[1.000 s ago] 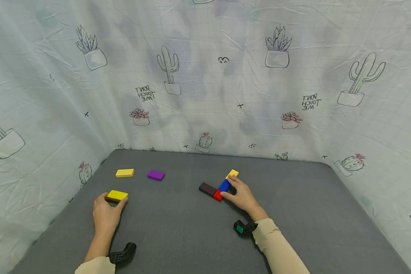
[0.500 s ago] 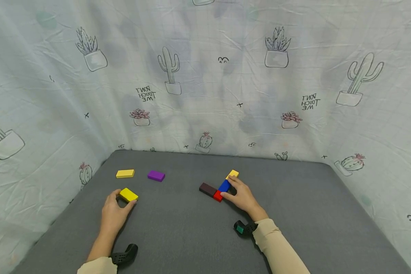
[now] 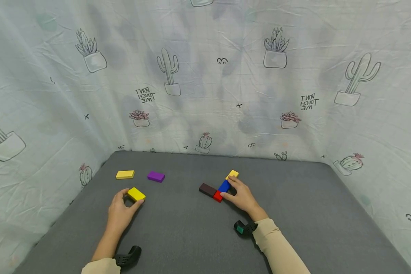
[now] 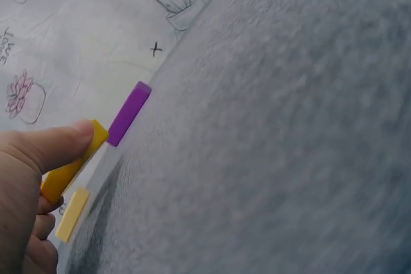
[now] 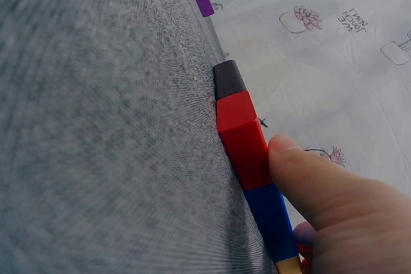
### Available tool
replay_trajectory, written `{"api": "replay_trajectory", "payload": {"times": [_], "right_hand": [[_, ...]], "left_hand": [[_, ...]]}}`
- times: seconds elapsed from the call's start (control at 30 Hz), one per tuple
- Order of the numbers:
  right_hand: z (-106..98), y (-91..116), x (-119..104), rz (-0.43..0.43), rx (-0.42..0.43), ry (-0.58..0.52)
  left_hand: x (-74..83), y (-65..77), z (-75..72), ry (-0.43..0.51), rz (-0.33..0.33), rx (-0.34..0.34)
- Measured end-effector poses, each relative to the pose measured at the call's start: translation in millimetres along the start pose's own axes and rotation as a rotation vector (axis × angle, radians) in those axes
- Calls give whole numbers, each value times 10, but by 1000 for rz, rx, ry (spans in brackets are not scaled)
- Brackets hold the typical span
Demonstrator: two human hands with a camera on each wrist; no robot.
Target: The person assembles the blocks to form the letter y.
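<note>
"Holding what, that left hand (image 3: 119, 215)?"
"A bright yellow block (image 3: 136, 194), pinched between thumb and fingers, lower left of the frame."
"And the right hand (image 3: 244, 198)?"
"Spread wide, thumb at the red block (image 3: 217, 196), lower middle."

In the left wrist view, the edge crops your left hand (image 4: 18, 181), whose thumb (image 4: 54, 146) covers part of the bright yellow block (image 4: 63, 178); the grey tabletop (image 4: 270, 152) is blurred. From the head camera, your right hand (image 3: 244, 197) hides part of the blue block (image 3: 224, 186); the right wrist view cuts off the yellow end block (image 5: 289, 265).
</note>
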State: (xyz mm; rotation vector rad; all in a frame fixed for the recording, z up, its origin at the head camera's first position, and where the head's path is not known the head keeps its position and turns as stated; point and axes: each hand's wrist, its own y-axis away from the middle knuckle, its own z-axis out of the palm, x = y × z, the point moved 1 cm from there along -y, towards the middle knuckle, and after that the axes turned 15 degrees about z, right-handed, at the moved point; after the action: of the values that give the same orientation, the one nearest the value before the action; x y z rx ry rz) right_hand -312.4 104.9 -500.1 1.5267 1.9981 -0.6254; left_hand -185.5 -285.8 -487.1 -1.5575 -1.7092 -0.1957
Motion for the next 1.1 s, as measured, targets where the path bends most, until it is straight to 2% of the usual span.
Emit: {"api": "replay_trajectory", "payload": {"times": [0.2, 0.6, 1.1], "right_hand": [[-4, 2, 0, -4, 1, -2], [-8, 6, -1, -12, -4, -17], [1, 9, -30, 1, 15, -2]], "left_hand": [[79, -25, 32, 38, -13, 12], [302, -126, 85, 87, 13, -40], [554, -296, 516, 143, 114, -39]]}}
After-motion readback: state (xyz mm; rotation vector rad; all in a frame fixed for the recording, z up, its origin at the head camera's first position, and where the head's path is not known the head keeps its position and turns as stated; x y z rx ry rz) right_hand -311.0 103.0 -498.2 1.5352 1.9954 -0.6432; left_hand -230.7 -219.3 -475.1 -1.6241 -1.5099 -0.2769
